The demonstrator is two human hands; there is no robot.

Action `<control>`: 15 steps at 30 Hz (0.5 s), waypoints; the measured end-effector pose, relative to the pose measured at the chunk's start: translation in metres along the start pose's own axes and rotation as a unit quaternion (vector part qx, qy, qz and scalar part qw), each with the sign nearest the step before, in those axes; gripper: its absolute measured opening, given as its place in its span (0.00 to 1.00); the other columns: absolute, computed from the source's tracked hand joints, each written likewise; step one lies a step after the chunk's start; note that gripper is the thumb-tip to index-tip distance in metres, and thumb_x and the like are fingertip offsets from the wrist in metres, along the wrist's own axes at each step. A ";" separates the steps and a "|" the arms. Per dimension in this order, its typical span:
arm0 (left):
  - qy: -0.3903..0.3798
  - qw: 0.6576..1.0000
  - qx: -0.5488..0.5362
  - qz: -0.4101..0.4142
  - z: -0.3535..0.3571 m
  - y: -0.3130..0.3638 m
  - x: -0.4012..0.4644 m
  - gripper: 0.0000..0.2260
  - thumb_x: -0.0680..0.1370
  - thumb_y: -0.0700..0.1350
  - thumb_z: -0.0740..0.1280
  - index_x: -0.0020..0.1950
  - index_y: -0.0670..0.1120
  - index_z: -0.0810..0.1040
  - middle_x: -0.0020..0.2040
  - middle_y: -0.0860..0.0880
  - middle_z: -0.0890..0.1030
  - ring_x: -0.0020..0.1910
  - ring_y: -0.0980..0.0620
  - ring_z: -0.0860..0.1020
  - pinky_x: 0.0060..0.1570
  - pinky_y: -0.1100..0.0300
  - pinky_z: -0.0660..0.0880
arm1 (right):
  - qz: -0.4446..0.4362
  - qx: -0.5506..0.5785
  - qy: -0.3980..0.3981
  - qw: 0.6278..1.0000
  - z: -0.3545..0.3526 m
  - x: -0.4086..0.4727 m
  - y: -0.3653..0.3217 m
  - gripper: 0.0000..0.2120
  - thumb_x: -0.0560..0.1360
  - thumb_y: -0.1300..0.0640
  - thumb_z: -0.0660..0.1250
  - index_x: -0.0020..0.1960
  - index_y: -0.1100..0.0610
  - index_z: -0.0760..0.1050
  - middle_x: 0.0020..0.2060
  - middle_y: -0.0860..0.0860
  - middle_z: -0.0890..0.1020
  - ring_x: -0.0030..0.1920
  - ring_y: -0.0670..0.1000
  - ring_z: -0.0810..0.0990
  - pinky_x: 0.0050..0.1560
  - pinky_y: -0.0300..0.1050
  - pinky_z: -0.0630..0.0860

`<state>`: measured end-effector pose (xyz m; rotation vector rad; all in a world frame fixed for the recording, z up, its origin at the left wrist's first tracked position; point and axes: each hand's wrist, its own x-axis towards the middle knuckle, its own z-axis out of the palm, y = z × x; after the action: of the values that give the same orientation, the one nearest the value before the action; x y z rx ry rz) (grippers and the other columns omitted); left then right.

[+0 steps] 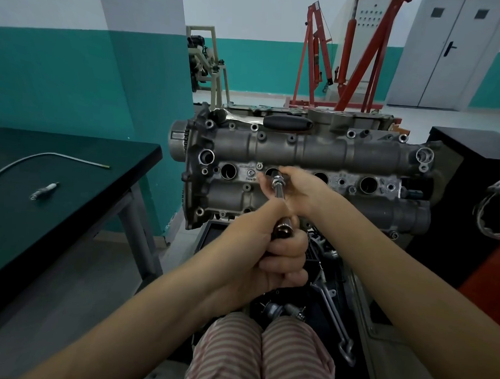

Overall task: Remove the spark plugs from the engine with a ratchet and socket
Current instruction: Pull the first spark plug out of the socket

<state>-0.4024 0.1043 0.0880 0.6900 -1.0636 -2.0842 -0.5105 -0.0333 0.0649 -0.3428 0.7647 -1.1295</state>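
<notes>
A: Left hand (280,254) grip clamped on ratchet (280,196) handle for leverage; right hand (293,188) pinches its head, steadying it over well 2 of the engine (307,175).

B: Plugs?

A: 1 spark plug (44,191) lies on the surface (68,208).

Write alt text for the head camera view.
A person's left hand grips a ratchet handle while the right hand steadies its head at the engine's second plug well. A spark plug lies on the dark table to the left.
</notes>
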 end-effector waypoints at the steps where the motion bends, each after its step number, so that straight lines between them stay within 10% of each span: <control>1: 0.005 1.000 0.008 -0.001 0.001 -0.002 0.000 0.11 0.78 0.44 0.51 0.36 0.46 0.64 0.21 0.54 0.59 0.17 0.59 0.56 0.23 0.66 0.65 | 0.003 0.021 0.002 1.000 0.004 0.000 -0.001 0.10 0.81 0.60 0.54 0.55 0.67 0.66 0.40 0.63 0.76 0.36 0.53 0.77 0.30 0.43 0.79; 9: 0.060 0.997 0.049 0.023 0.001 -0.006 -0.001 0.10 0.78 0.44 0.52 0.37 0.46 0.64 0.21 0.54 0.58 0.17 0.58 0.55 0.23 0.66 0.63 | 0.010 0.005 0.008 1.000 0.011 -0.008 0.004 0.14 0.81 0.59 0.50 0.46 0.69 0.67 0.37 0.63 0.75 0.34 0.52 0.75 0.24 0.36 0.74; 15: 0.095 0.994 0.052 0.010 -0.017 0.009 -0.003 0.12 0.78 0.45 0.52 0.34 0.47 0.65 0.19 0.54 0.57 0.16 0.58 0.54 0.22 0.66 0.61 | -0.101 -0.313 0.065 0.942 -0.017 -0.006 -0.002 0.19 0.81 0.55 0.46 0.49 0.66 0.72 0.30 0.56 0.82 0.28 0.52 0.82 0.25 0.35 0.75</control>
<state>-0.3853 0.0950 0.0872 0.9074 -1.0716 -1.9135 -0.5249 -0.0269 0.0566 -0.9038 1.2247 -1.0839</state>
